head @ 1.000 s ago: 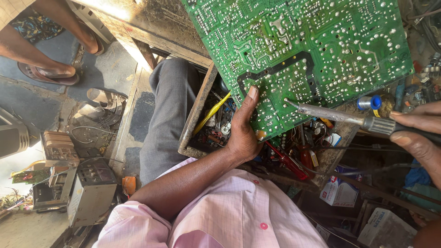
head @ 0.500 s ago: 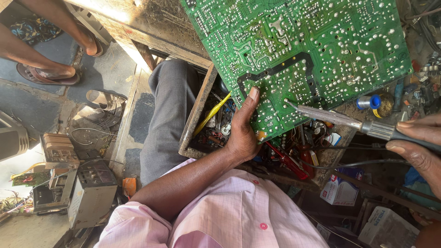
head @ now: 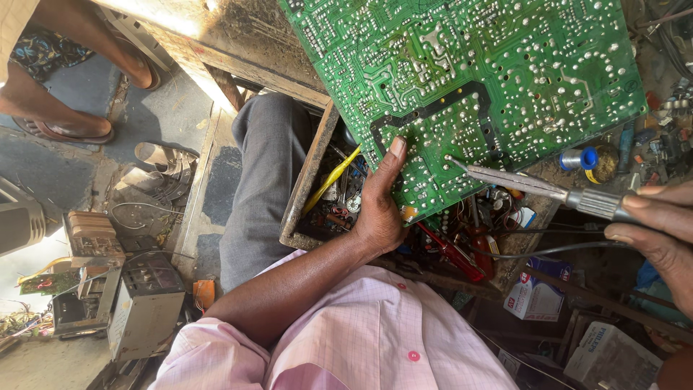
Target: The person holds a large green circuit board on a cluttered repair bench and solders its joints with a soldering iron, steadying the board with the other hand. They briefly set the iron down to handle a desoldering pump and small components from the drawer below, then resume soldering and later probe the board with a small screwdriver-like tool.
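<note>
A large green printed circuit board point(head: 469, 79), solder side up and dotted with silver joints, fills the upper middle of the view, tilted so its lower corner hangs over a shallow wooden tray point(head: 307, 189) full of loose wires and small electronic parts. Behind the board runs a worn wooden surface point(head: 238, 40), its edge lit by sun.

The person's pink checked shirt point(head: 361, 339) takes up the bottom of the view, with a grey trouser leg point(head: 260, 180) stretching up beside the tray.

The left hand point(head: 379, 206) comes up from below and clamps the board's lower edge: its thumb point(head: 393, 155) is pressed flat on the solder side, while the other fingers are hidden under the board. The board thus lies above and to the right of this grip.

The right hand point(head: 660, 231) enters from the right edge, its fingers closed around the handle end of a slim metal soldering iron point(head: 538, 186). The iron's shaft points left, and its tip touches the board near the lower edge, just right of the left thumb. A dark cord point(head: 548, 251) trails from the iron below the hand.

Under the board lie a red-handled tool point(head: 451, 253) and a yellow wire point(head: 332, 180) in the tray. A small blue-capped spool point(head: 581, 159) sits just right of the board, above the iron.

At the top left, another person's bare legs and sandalled foot point(head: 65, 130) rest on the floor.
</note>
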`<state>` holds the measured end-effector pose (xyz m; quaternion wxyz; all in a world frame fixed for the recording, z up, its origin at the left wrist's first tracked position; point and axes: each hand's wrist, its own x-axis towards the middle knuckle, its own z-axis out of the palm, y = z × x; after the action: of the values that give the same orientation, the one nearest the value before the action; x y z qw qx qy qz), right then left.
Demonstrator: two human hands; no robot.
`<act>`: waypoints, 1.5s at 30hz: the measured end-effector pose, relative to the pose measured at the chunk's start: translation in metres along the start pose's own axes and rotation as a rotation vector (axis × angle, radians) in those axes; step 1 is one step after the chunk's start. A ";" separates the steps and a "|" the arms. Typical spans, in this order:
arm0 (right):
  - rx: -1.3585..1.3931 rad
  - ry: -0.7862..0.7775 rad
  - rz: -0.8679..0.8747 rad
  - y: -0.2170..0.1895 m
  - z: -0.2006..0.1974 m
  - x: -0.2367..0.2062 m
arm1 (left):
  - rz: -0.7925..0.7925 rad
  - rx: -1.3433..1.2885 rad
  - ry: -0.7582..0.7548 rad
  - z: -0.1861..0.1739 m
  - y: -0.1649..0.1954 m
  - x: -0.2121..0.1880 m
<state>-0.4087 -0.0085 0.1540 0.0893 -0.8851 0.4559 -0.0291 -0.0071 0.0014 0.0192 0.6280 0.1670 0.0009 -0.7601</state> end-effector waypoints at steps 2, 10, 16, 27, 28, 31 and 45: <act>0.120 0.019 0.015 -0.004 0.002 0.001 | 0.048 0.025 0.018 0.001 -0.001 0.000; 0.194 0.037 0.059 0.018 0.005 0.019 | -0.003 0.044 0.015 -0.001 0.001 0.000; 0.185 0.034 0.092 0.011 0.011 0.008 | -0.027 0.064 -0.005 -0.004 0.002 0.001; 0.138 -0.033 -0.041 0.029 0.010 -0.003 | -0.031 0.059 -0.016 -0.007 0.000 0.002; 0.149 -0.024 -0.010 0.026 0.011 -0.005 | -0.031 0.057 -0.018 -0.007 0.001 0.002; 0.130 0.003 -0.044 0.014 0.006 -0.002 | 0.003 0.074 0.002 -0.006 0.000 0.001; 0.134 0.115 -0.127 -0.113 -0.026 0.063 | 0.087 0.021 -0.009 0.005 0.000 -0.003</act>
<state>-0.2848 0.0015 0.1988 0.1197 -0.9011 0.4002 -0.1160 -0.0074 0.0034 0.0250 0.6586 0.1700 -0.0173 -0.7329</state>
